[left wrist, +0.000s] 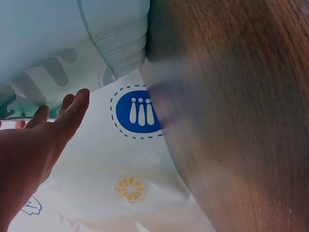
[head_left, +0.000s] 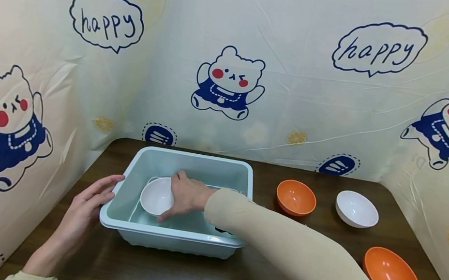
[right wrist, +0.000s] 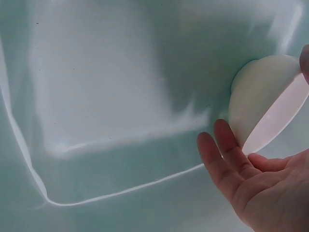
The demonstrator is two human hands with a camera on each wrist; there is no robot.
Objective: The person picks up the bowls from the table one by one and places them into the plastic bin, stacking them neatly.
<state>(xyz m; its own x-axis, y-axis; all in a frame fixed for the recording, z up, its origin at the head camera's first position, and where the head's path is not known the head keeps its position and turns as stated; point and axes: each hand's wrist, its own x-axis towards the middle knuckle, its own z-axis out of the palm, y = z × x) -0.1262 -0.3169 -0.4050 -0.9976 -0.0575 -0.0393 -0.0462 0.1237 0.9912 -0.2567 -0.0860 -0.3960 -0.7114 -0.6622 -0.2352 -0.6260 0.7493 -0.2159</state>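
Inside a light blue-green plastic basin, a small white bowl is at the left part of the floor. My right hand reaches in and grips this bowl across its rim, thumb and fingers on opposite sides. The right wrist view shows the same white bowl tilted in that view, with two fingers of the right hand stretched beside it. At the basin's left edge my left hand touches the rim with fairly straight fingers. In the left wrist view the left hand lies beneath the basin's overhanging edge.
Right of the basin on the dark wooden table stand a small orange bowl, a white bowl and a larger orange bowl. A printed cloth hangs around the table's back and sides.
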